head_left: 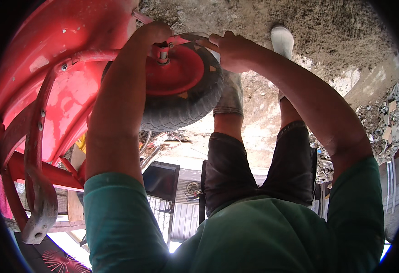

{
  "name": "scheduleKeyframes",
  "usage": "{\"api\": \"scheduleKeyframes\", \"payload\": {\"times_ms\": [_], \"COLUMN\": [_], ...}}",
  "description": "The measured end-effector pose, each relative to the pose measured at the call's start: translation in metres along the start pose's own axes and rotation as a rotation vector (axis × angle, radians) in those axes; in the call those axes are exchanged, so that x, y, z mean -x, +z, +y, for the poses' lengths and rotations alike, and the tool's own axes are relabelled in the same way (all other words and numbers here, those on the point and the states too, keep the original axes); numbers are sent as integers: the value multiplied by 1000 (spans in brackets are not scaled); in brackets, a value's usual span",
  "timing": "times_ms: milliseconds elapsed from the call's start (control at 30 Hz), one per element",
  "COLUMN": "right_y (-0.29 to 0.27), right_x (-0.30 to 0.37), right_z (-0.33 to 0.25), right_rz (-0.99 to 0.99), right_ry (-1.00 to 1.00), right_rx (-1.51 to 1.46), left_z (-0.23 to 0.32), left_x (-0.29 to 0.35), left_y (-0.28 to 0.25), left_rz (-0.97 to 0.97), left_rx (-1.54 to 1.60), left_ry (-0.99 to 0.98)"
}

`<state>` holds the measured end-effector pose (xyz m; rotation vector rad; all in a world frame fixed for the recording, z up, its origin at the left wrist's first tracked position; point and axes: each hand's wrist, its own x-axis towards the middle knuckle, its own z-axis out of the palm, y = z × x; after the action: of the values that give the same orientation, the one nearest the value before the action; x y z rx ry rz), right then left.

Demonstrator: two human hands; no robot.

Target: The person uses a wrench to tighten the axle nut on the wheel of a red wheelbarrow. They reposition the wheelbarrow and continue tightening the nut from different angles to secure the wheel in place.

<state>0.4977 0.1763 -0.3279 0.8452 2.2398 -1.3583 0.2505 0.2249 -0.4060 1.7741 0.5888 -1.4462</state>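
Red tray and bare leg frame at left look tipped, probably to leave the wheel reachable; left hand is curled by the axle end, likely steadying it, grip hidden so can't tell if clamped, while right hand reaches to the wheel's far edge, fingertips near a dark piece, hold unclear, maybe balancing the other side. Wheel sits between the hands, beside the tray: glossy red dished hub, dull black treaded tyre, dusty, with small tan triangular marks on the sidewall.
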Motion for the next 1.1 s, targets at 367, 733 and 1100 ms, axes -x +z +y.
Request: {"api": "scheduleKeyframes", "payload": {"times_ms": [367, 733, 1100], "right_y": [126, 18, 38], "right_x": [57, -74, -108], "right_z": [63, -48, -63], "right_rz": [-198, 23, -71], "right_ry": [551, 687, 625], "right_rx": [-146, -1759, -1836], "left_z": [2, -3, -6], "left_x": [6, 6, -6], "left_y": [-5, 2, 8], "left_rz": [64, 10, 24], "left_rx": [136, 232, 385], "left_ry": [-22, -108, -174]}}
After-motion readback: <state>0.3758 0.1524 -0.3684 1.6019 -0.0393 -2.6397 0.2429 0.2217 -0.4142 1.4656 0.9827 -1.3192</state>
